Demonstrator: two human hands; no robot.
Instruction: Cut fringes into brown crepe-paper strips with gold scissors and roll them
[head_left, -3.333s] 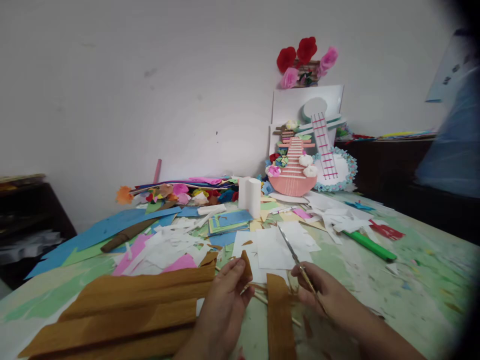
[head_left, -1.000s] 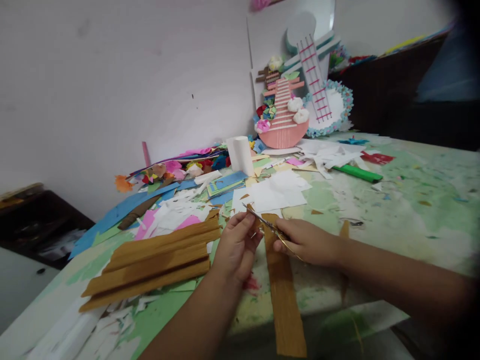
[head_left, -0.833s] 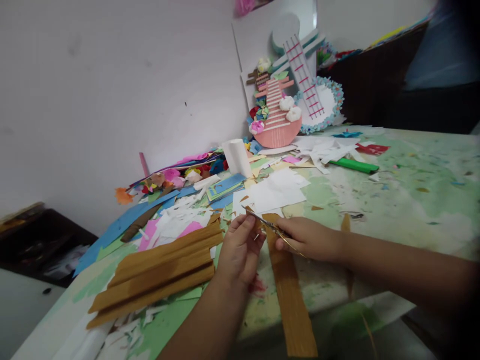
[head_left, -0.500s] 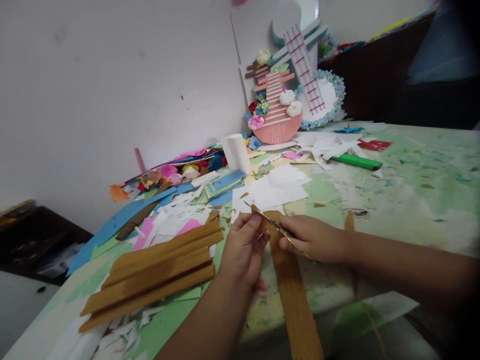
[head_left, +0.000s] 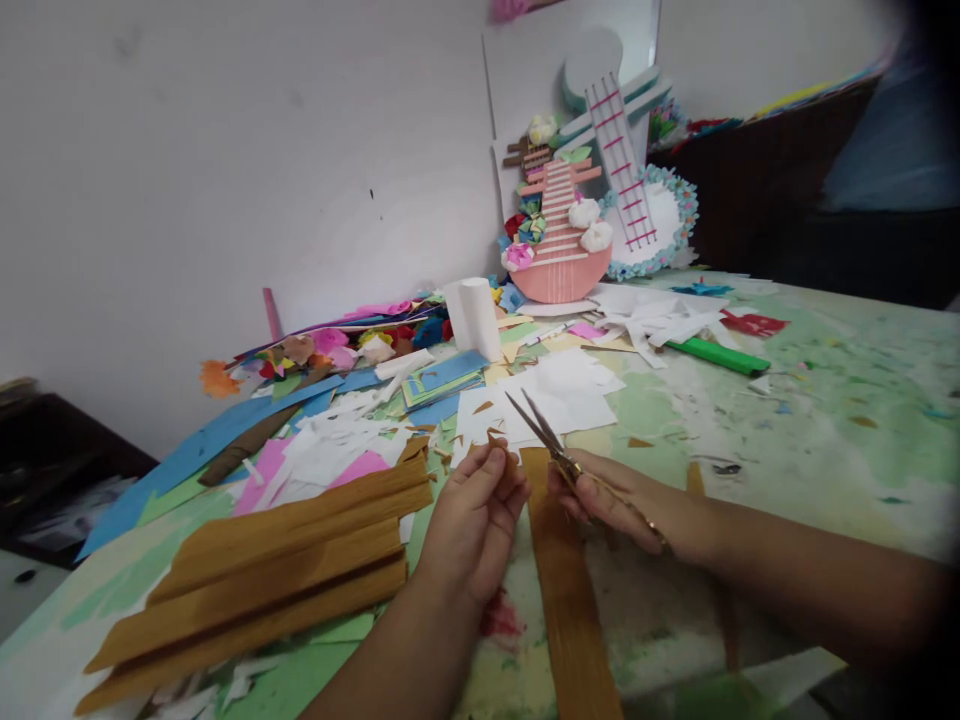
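Note:
Between the thumb and fingers of my left hand [head_left: 476, 500] is a small piece of brown crepe paper [head_left: 501, 448], its pointed tip sticking up. My right hand [head_left: 619, 500] grips a pair of scissors [head_left: 559, 450], blades parted and pointing up and to the left, just right of the piece. Under and between my hands a long brown crepe paper strip [head_left: 566, 590] runs toward the table's near edge. Left of my left arm lie folded brown crepe paper lengths [head_left: 277, 565].
Paper scraps [head_left: 337, 440] and blue sheets [head_left: 217, 440] litter the table [head_left: 840, 470]. A white paper roll [head_left: 474, 318] stands near the wall. Behind are a pink paper lute [head_left: 562, 270], a flower-rimmed round instrument [head_left: 660, 215] and a green paper roll [head_left: 720, 355].
The scissors have come away from the small brown piece, moving right, and their blades have parted. My left hand still pinches the piece. The view has shifted slightly.

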